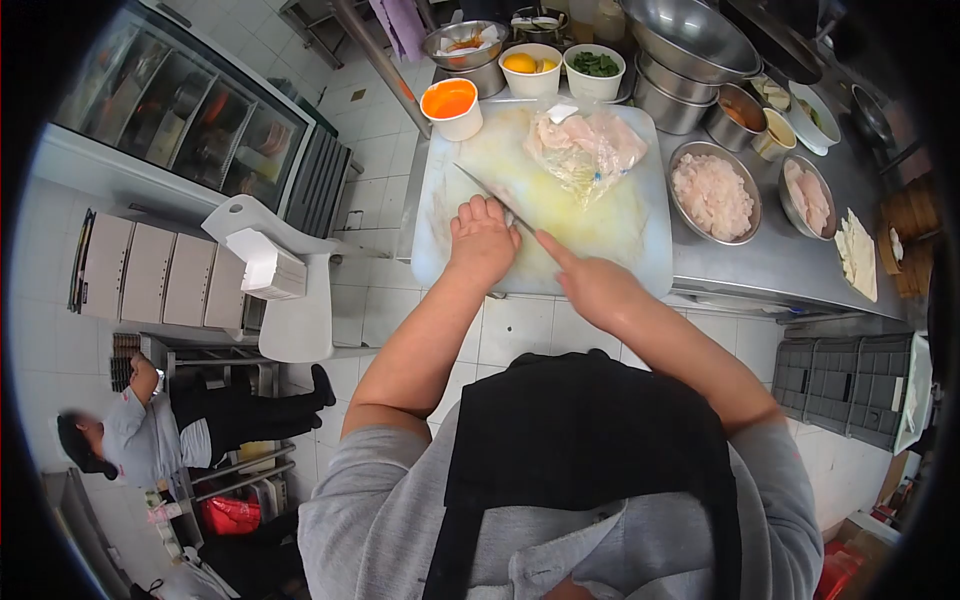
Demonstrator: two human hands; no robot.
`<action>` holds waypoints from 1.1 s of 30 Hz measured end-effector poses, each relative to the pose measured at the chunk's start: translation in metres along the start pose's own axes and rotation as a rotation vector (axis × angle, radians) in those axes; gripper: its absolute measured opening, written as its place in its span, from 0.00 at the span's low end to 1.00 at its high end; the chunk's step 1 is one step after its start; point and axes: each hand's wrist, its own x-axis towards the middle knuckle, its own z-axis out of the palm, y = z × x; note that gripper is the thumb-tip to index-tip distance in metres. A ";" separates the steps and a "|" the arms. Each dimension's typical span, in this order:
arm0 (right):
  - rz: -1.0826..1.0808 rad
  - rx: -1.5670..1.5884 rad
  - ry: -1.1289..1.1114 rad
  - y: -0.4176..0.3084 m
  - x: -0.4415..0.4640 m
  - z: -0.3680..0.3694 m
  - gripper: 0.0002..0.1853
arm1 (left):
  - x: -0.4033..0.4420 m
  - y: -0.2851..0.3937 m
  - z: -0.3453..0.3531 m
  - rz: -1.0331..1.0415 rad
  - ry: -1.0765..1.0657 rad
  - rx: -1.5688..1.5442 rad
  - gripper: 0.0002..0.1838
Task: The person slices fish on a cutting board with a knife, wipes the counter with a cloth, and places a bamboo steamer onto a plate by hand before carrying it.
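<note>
My right hand (pixel 603 291) is wrapped round the handle of a kitchen knife (pixel 488 189), its forefinger stretched along toward the blade. The blade lies slanting over the white cutting board (pixel 436 245), tip toward the far left. Just left of the blade, my left hand (pixel 483 242) presses down on the board with its fingers close together. Something small and pale shows at its thumb side, mostly hidden under the hand. Farther back on the board lies a clear plastic bag (pixel 578 178) with pale pink raw meat (pixel 597 137).
A white tub of orange liquid (pixel 459 127) stands on the board's far left corner. Behind are tubs of yellow pieces (pixel 533 85) and chopped greens (pixel 596 87). Right stand steel bowls of chopped raw meat (pixel 714 192) and meat slices (pixel 807 197). Another person (pixel 150 430) stands far left.
</note>
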 end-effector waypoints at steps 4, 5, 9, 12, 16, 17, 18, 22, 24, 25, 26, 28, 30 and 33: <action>-0.009 -0.014 0.027 -0.009 0.009 0.002 0.34 | 0.000 -0.002 -0.005 -0.017 -0.011 -0.026 0.28; 0.011 -0.020 0.004 -0.005 -0.002 -0.002 0.34 | 0.004 -0.004 -0.003 -0.015 -0.003 -0.027 0.28; 0.029 0.005 0.015 0.013 -0.022 -0.005 0.33 | 0.001 -0.010 -0.002 -0.032 0.005 -0.102 0.33; 0.088 0.135 -0.016 0.015 -0.017 -0.013 0.33 | -0.007 -0.018 -0.018 -0.022 0.012 -0.197 0.37; -0.037 0.033 0.091 0.009 -0.042 -0.015 0.33 | -0.012 -0.017 -0.027 -0.040 -0.076 -0.174 0.41; -0.030 0.012 0.037 0.007 -0.049 -0.018 0.33 | -0.010 -0.015 -0.026 -0.036 -0.078 -0.178 0.41; -0.024 -0.009 -0.016 0.004 -0.054 -0.021 0.34 | -0.008 -0.013 -0.024 -0.040 -0.090 -0.133 0.39; 0.035 -0.036 -0.070 -0.004 -0.059 -0.026 0.34 | -0.005 -0.010 -0.015 -0.044 -0.070 -0.060 0.32; 0.037 -0.005 -0.084 -0.008 -0.052 -0.028 0.33 | -0.004 -0.008 -0.010 -0.028 -0.054 -0.036 0.30; 0.042 -0.003 -0.082 -0.008 -0.044 -0.025 0.33 | -0.003 -0.007 -0.008 -0.017 -0.032 -0.010 0.28; 0.012 0.009 -0.046 -0.007 -0.032 -0.017 0.34 | -0.003 -0.006 -0.007 -0.013 -0.033 -0.010 0.28; -0.021 0.023 -0.009 -0.006 -0.005 -0.003 0.34 | -0.003 -0.005 -0.006 -0.007 -0.018 -0.002 0.27; -0.059 0.045 0.048 -0.010 0.016 0.004 0.34 | -0.004 -0.006 -0.006 -0.014 -0.016 -0.012 0.26; -0.022 -0.032 -0.025 -0.010 0.004 -0.008 0.33 | -0.004 -0.009 -0.005 -0.028 0.005 -0.023 0.26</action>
